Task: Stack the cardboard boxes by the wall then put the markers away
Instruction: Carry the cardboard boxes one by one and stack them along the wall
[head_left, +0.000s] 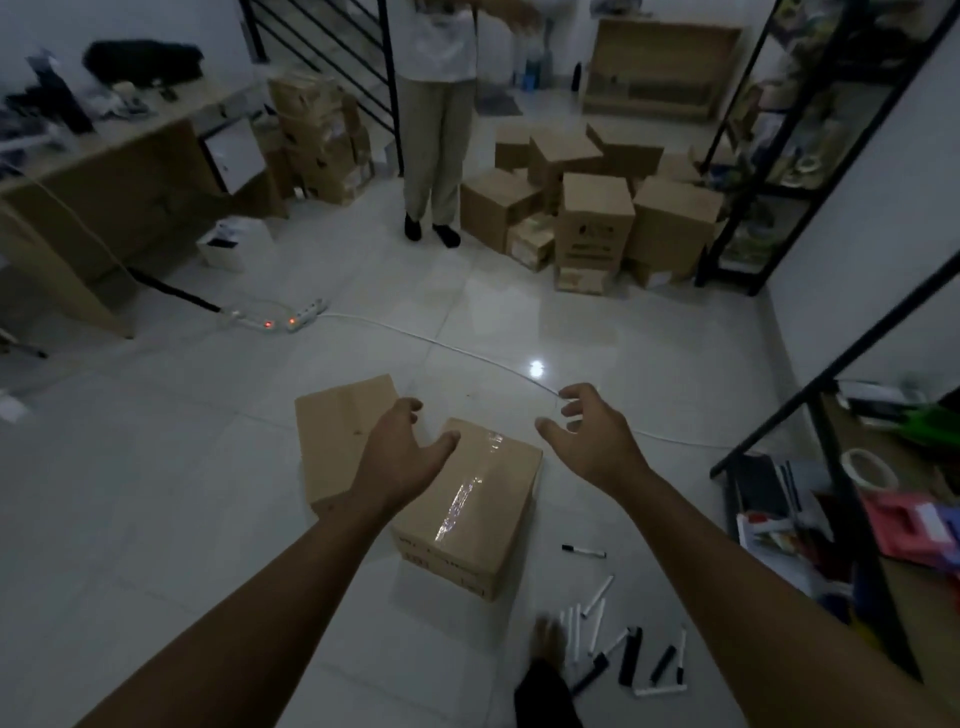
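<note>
**Both hands spread above a taped box on the floor**

Head view: in the lower centre of the frame a taped cardboard box (470, 512) sits on the pale tiled floor (182, 467), a strip of shiny tape running along its top. Just behind it to the left lies a second, flatter box (337, 441); whether the two touch cannot be told. The left hand (400, 452) hovers over the gap between them, its fingers (410, 408) apart and loosely bent, holding nothing. The right hand (592, 436) hangs to the right of the taped box, its fingers also spread and curled around nothing.

At the bottom right, near a bare foot (548, 642), loose markers (618, 649) lie scattered on the floor, some white and some black; one single marker (584, 551) lies apart, closer to the taped box.

A white cable (415, 335) crosses the floor beyond the boxes, running to a power strip (306, 314) with red lights at centre left. In the upper right centre a heap of cardboard boxes (592, 218) stands beside a black metal shelf (769, 156). Another stack of boxes (317, 140) stands in the upper left centre, next to a wooden worktop (119, 156) cluttered with dark items. A second person (439, 119) in pale trousers stands at upper centre between the two groups. At the right edge, a low shelf holds a roll of tape (867, 467) and coloured stationery.
</note>
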